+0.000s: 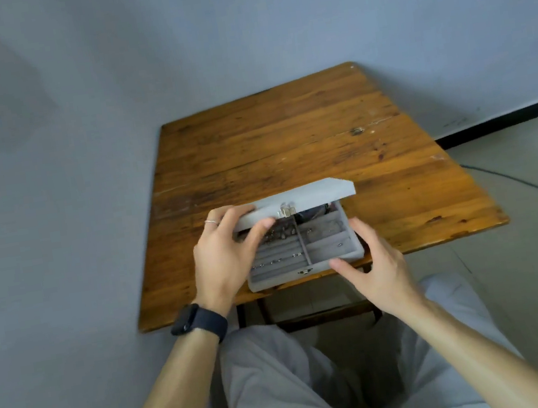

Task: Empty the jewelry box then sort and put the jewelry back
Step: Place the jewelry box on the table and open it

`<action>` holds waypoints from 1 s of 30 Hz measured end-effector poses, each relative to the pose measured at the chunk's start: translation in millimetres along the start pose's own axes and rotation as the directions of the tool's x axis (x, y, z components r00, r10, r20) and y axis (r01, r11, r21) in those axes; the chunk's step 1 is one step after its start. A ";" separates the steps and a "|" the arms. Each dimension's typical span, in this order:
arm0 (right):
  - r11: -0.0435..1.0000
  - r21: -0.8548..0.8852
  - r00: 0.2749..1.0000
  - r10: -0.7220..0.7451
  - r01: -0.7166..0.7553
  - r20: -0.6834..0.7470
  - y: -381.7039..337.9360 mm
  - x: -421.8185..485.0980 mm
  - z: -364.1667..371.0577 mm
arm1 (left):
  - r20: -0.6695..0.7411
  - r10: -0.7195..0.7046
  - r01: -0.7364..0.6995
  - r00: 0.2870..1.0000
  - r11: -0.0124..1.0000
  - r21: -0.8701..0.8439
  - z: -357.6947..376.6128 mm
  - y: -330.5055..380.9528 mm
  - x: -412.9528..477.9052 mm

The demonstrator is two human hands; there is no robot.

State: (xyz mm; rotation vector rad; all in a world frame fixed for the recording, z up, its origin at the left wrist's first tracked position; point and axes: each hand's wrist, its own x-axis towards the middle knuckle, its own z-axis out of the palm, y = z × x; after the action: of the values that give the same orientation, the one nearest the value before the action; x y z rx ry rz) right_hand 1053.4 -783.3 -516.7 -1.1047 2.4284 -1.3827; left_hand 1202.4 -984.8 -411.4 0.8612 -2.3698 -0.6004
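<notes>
1. At the far left we see a grey wall (57, 233), with the wooden table (303, 136) pushed against it.
2. Our left hand (224, 262) wears a dark watch (198, 321) on the wrist and a thin ring (211, 222) on one finger. Its grip is closed on the lid (294, 200) at the lid's 9 o'clock end, fingers on top and thumb under the front edge, holding the lid partly raised.
3. The grey jewelry box (302, 251) sits at the table's 6 o'clock edge, its front just over the rim. Inside, at the box's 9 o'clock half, padded rows hold small rings (275, 261); toward 3 o'clock lie open compartments with a few small pieces, too tiny to name.
4. A metal clasp (285, 211) hangs from the lid's front edge.
5. Our right hand (377, 271) rests at the box's 4 o'clock corner, its grip wide, fingers spread, thumb along the front wall.
6. Below, at 6 o'clock, our lap shows light grey trousers (284, 374).
</notes>
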 end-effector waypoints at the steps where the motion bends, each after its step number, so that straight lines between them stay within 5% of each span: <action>1: 1.000 -0.010 1.000 -0.019 0.019 -0.008 1.0 0.1 0.2 | -0.034 -0.048 0.046 0.998 0.997 -0.057 -3.2 2.8 9.9; 7: 0.999 0.003 0.999 -0.041 0.041 -0.015 3.6 4.9 -2.4 | -0.082 -0.224 0.201 0.971 0.954 -0.224 -12.3 10.2 61.4; 16: 0.997 -0.073 0.976 0.020 -0.004 0.215 8.0 22.7 -15.2 | -0.033 -0.329 0.302 0.944 0.898 -0.319 -5.5 -5.4 92.4; 30: 0.984 -0.175 0.963 0.028 0.020 0.267 -3.1 48.9 -14.6 | -0.056 -0.360 0.343 0.931 0.919 -0.195 11.6 -14.4 128.5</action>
State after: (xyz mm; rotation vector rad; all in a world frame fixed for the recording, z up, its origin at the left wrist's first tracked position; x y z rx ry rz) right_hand 1013.2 -806.2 -494.9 -1.2343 2.3844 -0.9565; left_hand 1118.3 -1080.2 -385.2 1.2142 -2.0518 -0.8861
